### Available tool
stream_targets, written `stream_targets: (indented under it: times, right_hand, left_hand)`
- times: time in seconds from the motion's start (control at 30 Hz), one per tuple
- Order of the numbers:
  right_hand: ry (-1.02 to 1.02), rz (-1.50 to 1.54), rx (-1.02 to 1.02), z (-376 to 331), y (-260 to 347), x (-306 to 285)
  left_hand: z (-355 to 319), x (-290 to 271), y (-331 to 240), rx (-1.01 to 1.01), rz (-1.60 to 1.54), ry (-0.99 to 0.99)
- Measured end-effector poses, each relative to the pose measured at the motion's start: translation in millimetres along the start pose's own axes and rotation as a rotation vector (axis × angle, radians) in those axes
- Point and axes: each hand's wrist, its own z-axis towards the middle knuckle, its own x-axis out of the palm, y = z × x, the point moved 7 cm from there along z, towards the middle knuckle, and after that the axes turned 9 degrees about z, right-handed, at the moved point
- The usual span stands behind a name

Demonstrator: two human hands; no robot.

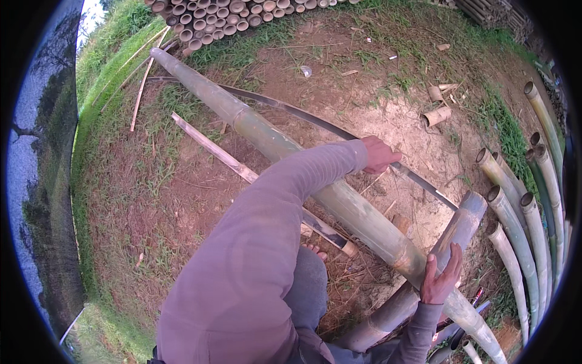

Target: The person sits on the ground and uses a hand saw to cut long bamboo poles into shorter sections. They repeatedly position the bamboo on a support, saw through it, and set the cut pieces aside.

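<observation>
A thick green-grey bamboo pole [339, 200] runs diagonally from the far left to the near right. Near its right part it crosses a weathered log [464, 224] on the ground. My left hand [381, 155] reaches over the pole and is closed round a long, narrow, dark strip [303, 115]. Part of that strip is behind the hand and sleeve; its right end is close to the log, and whether it is a slat or a tool is unclear. Flat against the pole beside the crossing lies my right hand [442, 278], fingers stretched out.
Several upright bamboo poles [509, 206] stand along the right edge. A stack of cut bamboo [224, 18] is at the back. A split bamboo piece [218, 151] lies left of the pole. Short offcuts [436, 115] sit among pale sawdust [400, 127]. Dark netting [48, 182] hangs at left.
</observation>
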Motion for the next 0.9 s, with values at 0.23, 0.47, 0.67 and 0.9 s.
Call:
stream_targets:
  times: [0.23, 0.47, 0.67, 0.9]
  right_hand:
    - [-0.02, -0.538, -0.255, 90.9, 22.1, 22.0]
    - [0.193, -0.212, -0.172, 117.4, -3.2, 26.8]
    - [0.329, -0.073, -0.175, 93.6, 9.2, 10.5]
    - [0.185, 0.046, -0.322, 39.0, 74.9, 23.5]
  left_hand:
    - [-4.0, -43.1, -47.3, 0.228, 0.015, -0.235]
    - [-1.4, -78.8, -95.8, 0.389, 0.099, -0.365]
    - [-50.5, -83.0, -108.7, 0.333, 0.094, -0.436]
    - [-118.9, -85.0, -94.9, 0.252, 0.091, -0.631]
